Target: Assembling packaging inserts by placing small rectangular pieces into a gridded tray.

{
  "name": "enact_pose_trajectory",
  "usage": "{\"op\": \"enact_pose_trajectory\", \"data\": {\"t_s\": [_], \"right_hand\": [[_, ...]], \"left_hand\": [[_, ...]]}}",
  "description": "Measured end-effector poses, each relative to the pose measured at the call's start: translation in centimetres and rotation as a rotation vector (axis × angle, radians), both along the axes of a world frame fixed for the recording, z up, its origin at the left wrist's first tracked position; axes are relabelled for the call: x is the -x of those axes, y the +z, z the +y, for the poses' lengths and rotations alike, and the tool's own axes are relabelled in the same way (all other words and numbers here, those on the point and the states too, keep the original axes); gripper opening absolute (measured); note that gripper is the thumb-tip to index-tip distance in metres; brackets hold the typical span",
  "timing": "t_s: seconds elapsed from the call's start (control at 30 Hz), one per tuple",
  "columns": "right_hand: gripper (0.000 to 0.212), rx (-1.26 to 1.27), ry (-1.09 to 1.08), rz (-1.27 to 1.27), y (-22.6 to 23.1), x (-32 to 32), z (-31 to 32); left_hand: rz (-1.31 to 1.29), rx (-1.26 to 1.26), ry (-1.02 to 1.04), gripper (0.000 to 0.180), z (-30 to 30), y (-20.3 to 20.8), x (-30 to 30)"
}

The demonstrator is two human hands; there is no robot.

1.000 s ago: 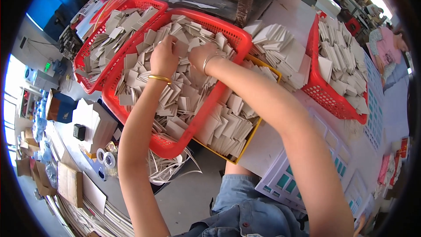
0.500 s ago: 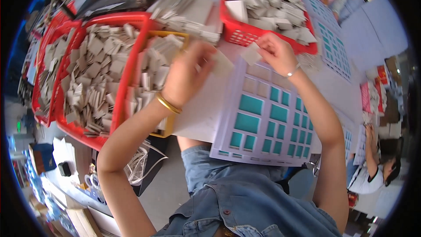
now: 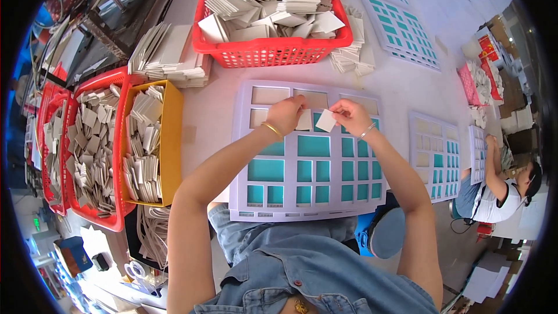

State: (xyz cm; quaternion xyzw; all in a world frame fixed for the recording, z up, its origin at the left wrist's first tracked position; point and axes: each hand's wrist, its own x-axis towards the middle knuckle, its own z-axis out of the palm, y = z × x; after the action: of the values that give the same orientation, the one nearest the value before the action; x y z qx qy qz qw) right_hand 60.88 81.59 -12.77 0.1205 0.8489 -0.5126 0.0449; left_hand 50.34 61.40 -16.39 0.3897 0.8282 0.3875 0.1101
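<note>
Over one lilac grid tray (image 3: 290, 206), left hand (image 3: 286, 116) and right hand (image 3: 350, 116) each grip one white card (image 3: 325, 121).

Assembly workshop: red baskets (image 3: 273, 52) heaped with card pieces, stacked sorting trays (image 3: 401, 26), co-worker (image 3: 500, 189) at table.

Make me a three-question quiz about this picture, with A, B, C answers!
1. Where is the yellow bin?
A. to the left of the lilac tray
B. on the tray
C. under the table

2. What colour is the basket above the lilac tray?
A. green
B. red
C. black

3. What is the right hand doing?
A. resting flat
B. pinching a small white card
C. holding scissors

Answers: 1 A, the bin sits left of the tray beside a red basket. 2 B, its mesh wall is red. 3 B, the white card sits between its fingertips over the tray.
</note>
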Motion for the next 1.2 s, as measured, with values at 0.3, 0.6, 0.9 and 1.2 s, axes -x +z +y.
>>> {"op": "enact_pose_trajectory", "data": {"t_s": [0.3, 0.6, 0.9, 1.2], "right_hand": [[0.014, -0.086, 0.132, 0.075, -2.6, 1.4, 1.0], [0.009, -0.596, 0.156, 0.234, -1.5, 0.3, -2.0], [0.009, -0.741, 0.294, 0.216, -2.0, 0.5, -1.8], [0.010, -0.935, 0.507, 0.395, 2.3, 7.5, -9.7]], "left_hand": [[0.071, 0.097, -0.125, 0.011, 0.5, -0.2, 0.7], [0.246, 0.322, -0.206, 0.017, -1.1, 0.8, -1.4], [0.353, -0.039, -0.084, 0.025, -8.9, 6.2, -0.5], [0.404, -0.116, 0.584, 0.015, -29.3, 14.0, 2.1]]}}
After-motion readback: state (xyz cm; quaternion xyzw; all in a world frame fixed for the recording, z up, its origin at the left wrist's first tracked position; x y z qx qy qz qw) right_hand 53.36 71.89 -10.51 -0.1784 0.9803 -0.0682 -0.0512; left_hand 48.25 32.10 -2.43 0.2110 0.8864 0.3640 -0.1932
